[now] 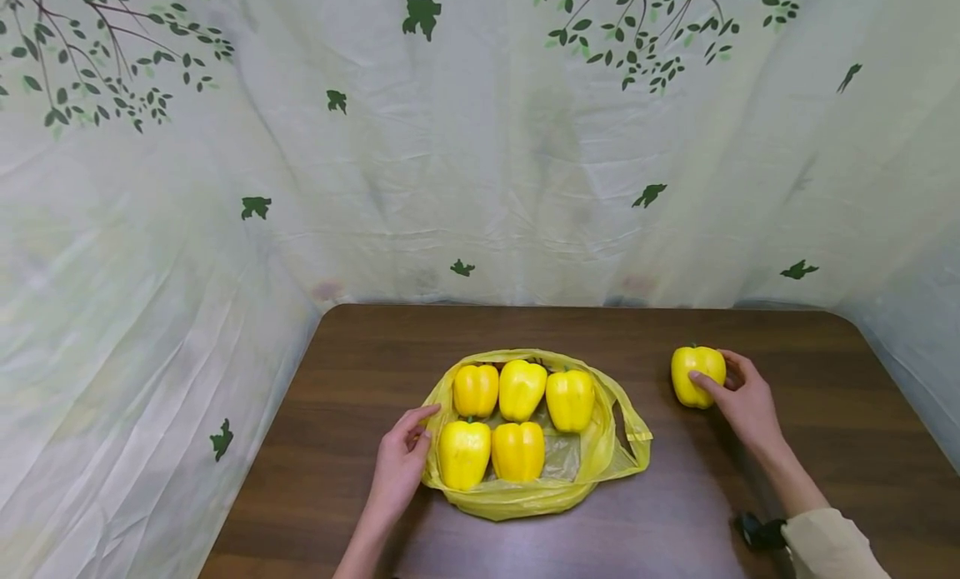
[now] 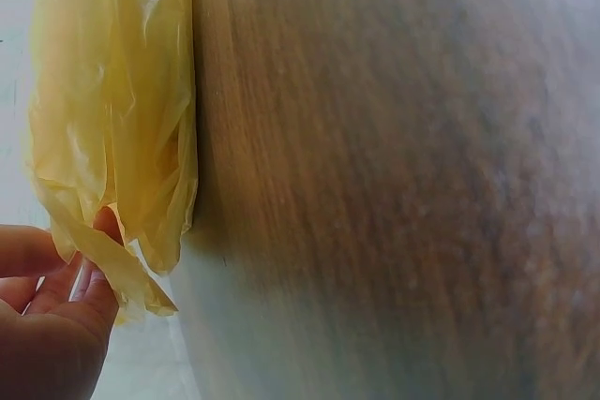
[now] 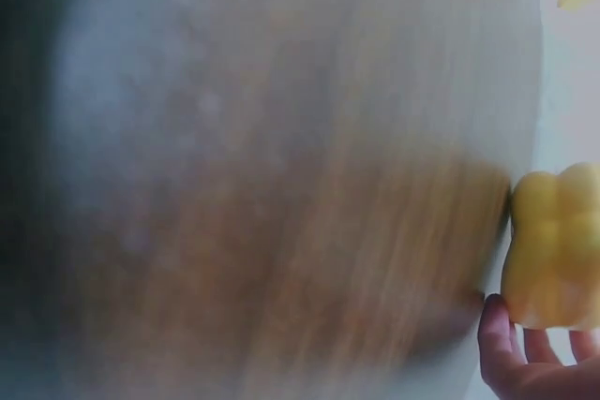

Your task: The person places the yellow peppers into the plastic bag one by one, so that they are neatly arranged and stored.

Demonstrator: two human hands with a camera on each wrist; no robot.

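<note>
A yellow plastic bag lies spread on the table with its mouth facing up. Inside it sit several yellow bell peppers, three in a back row and two in front. At the bag's left edge, my left hand holds the plastic; in the left wrist view a strip of the bag passes between the fingers. Off to the right, my right hand grips another yellow bell pepper, thumb on its near side. The right wrist view shows this pepper with fingertips at one end of it.
The brown wooden table has rounded far corners. Behind it and to the sides hangs a pale curtain printed with leaves and branches. An open loop handle of the bag points right. A dark band circles the right wrist.
</note>
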